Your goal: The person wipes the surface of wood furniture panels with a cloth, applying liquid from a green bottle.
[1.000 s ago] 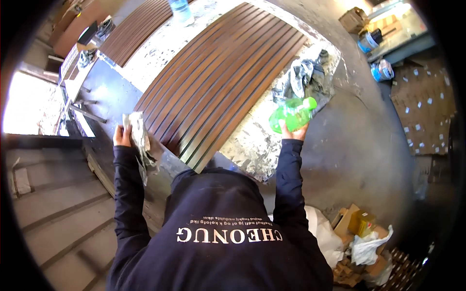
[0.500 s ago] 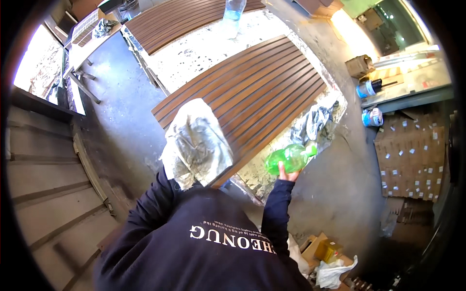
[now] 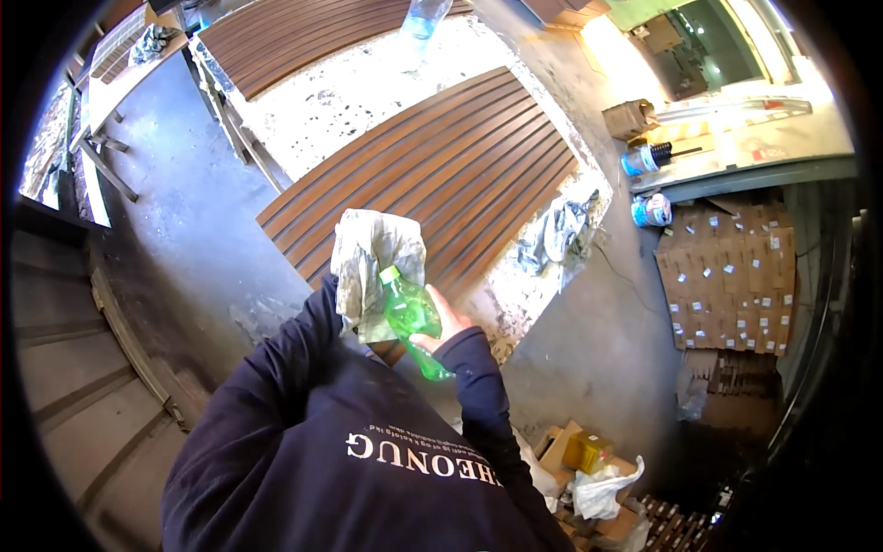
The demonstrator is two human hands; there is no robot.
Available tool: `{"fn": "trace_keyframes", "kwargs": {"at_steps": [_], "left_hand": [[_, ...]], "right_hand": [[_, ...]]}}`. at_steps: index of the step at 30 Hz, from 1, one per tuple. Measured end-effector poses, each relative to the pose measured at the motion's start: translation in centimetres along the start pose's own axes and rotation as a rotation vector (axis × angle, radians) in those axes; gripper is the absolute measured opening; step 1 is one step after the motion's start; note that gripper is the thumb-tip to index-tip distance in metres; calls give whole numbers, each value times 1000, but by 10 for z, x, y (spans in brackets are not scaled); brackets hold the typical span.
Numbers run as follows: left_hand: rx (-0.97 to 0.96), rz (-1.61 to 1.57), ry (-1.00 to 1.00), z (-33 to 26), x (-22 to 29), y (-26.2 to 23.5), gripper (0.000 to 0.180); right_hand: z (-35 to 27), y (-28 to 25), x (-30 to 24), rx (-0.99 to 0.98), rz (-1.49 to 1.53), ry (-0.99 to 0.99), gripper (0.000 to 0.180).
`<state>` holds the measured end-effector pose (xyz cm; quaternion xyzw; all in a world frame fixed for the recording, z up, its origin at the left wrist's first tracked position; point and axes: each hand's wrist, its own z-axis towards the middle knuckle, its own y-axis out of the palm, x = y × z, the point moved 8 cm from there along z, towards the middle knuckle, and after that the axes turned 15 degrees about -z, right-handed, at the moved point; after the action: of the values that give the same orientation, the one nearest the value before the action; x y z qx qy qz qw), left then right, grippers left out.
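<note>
My right hand (image 3: 447,322) is wrapped around a green plastic bottle (image 3: 412,315). The bottle leans with its light green cap up and to the left, against or just in front of a stained white cloth (image 3: 353,269). That cloth hangs over my left hand, which holds it at the near left end of a slatted brown wooden panel (image 3: 441,175); the cloth hides the fingers. The panel lies across a paint-spattered white table (image 3: 317,120).
A second slatted panel (image 3: 294,41) and a clear bottle with blue liquid (image 3: 421,26) are at the far side. A crumpled grey cloth (image 3: 556,230) lies on the table's right edge. Paint tins (image 3: 651,210) and stacked cardboard (image 3: 727,276) stand to the right; a trash pile (image 3: 602,488) lies lower right.
My right hand has brought the green bottle left from the table's right side to the cloth, turning its cap up-left. The cloth has bunched narrower. The whole view has shifted.
</note>
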<state>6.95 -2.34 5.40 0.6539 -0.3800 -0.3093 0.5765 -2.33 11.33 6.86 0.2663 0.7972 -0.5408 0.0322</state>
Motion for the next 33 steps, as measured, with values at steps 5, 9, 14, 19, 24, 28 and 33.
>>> {"fn": "trace_keyframes", "kwargs": {"at_steps": [5, 9, 14, 19, 24, 28, 33], "left_hand": [[-97, 119, -64, 5, 4, -14, 57], [-16, 40, -49, 4, -3, -16, 69], [115, -124, 55, -5, -1, -8, 63], [178, -226, 33, -4, -10, -31, 59], [-104, 158, 230, 6, 2, -19, 59], [-147, 33, 233, 9, -13, -38, 64], [-138, 42, 176, 5, -29, -37, 62]], "right_hand": [[-2, -10, -16, -263, -77, 180, 92], [1, -23, -22, -219, -88, 145, 90], [5, -38, -33, -331, -229, 170, 88], [-1, -47, -28, -252, -252, 139, 86], [2, -54, -38, -334, -304, 109, 80], [-4, -72, -41, -308, -408, 134, 80], [-15, -82, -30, -272, -432, 176, 80]]}}
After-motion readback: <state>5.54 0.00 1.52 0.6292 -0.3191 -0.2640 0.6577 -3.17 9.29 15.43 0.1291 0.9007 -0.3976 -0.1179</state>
